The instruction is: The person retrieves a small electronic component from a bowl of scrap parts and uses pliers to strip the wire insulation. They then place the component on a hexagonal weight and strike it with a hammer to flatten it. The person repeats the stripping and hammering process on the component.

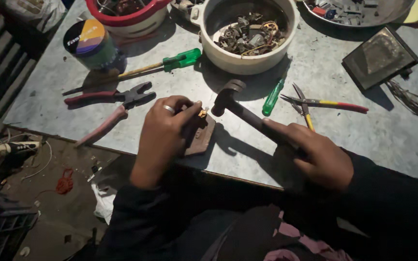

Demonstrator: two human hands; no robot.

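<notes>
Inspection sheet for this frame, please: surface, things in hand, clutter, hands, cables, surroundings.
Surface: grey metal table, scratched and dusty.
Things in hand: hammer over a small part on a rusty block.
Clutter: pliers, screwdriver, cutters, white bowl of scrap, red bowl, can.
Hands: left hand pinches the part; right hand grips the hammer handle.
Cables: wire bundle on table; white cords on floor.
Surroundings: dirt floor, dim light.

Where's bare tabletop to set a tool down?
Free: right part of table, below dark flat case and cutters; left edge under pliers. Crowded: back row of bowls, and centre around left hand and hammer.
</notes>
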